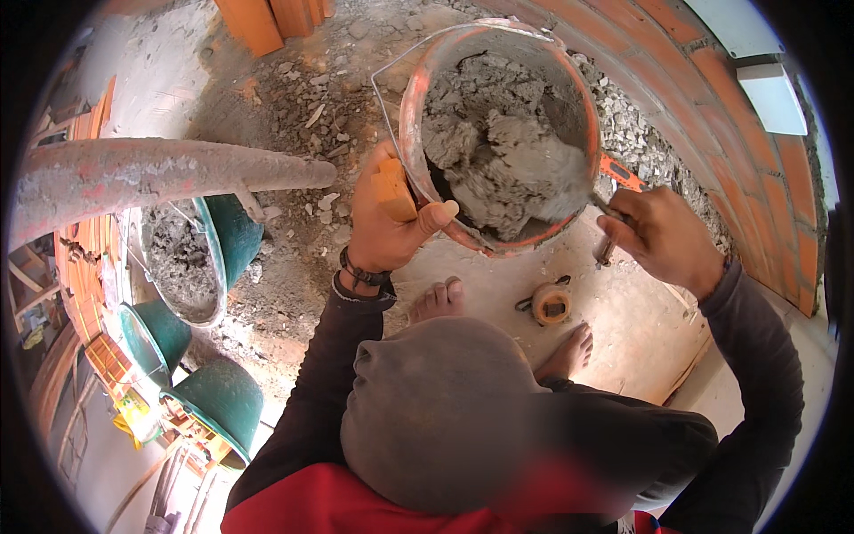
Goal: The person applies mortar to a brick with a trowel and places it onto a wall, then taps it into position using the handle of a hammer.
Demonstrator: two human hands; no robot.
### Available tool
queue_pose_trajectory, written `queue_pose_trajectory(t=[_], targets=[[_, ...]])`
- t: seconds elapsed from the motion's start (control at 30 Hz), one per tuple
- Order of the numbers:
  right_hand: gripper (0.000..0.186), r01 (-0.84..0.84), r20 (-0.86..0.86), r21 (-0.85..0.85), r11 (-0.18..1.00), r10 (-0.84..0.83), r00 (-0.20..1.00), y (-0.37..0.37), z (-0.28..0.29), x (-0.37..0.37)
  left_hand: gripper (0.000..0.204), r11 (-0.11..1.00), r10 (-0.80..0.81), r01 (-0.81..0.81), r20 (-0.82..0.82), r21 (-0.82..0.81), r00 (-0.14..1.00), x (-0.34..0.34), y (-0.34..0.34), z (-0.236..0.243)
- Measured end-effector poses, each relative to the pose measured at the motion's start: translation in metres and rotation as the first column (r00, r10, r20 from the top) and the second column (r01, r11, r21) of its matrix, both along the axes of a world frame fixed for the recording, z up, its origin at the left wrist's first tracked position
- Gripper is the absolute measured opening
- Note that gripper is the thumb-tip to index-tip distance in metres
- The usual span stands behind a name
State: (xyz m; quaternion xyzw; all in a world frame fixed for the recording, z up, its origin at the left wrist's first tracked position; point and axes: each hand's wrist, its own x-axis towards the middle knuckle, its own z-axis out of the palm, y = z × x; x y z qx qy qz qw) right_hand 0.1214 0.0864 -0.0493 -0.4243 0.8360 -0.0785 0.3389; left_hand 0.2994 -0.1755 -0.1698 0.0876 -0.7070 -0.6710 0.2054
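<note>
My left hand [391,222] is closed on an orange block [392,187] against the left rim of a reddish bucket [411,116] with a wire handle. Grey wet mortar [498,156] fills much of the bucket. At the bucket's lower right, my right hand [658,240] grips a trowel [604,255] by its handle; its blade is blurred among the mortar. An orange tool [620,171] shows behind that hand, partly hidden. My bare feet [562,356] are below the bucket, with a small round orange-brown object [551,305] on the floor between them.
A dusty pole [151,169] crosses from the left. Beneath it stand a green bucket [233,240] of grey material and further green buckets [213,400]. A brick wall [747,142] curves along the right, with rubble [623,107] at its foot. Orange pieces [258,22] stand at the top.
</note>
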Motion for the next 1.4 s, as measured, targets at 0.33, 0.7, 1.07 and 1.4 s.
queue_pose_trajectory(t=[0.33, 0.7, 1.07, 1.4], targets=[[0.030, -0.022, -0.486, -0.194, 0.981, -0.077, 0.870, 0.012, -0.007, 0.022, 0.072, 0.962, 0.030, -0.014, 0.053, -0.271, 0.998, 0.006, -0.004, -0.002], [0.026, -0.132, 0.004, -0.273, 0.953, 0.139, 0.990, -0.008, -0.006, 0.008, 0.063, 0.993, -0.095, 0.087, 0.109, 0.080, 0.990, 0.015, 0.000, 0.005], [0.026, -0.455, -0.148, -0.271, 0.849, 0.430, 0.891, -0.035, -0.001, -0.056, 0.055, 0.995, -0.066, 0.059, 0.103, 0.077, 0.993, 0.007, 0.005, 0.020], [0.039, -0.208, -0.064, 0.216, 0.954, 0.227, 0.972, -0.038, 0.047, -0.049, 0.047, 0.983, -0.144, 0.128, 0.116, 0.130, 0.983, 0.001, 0.019, 0.028]])
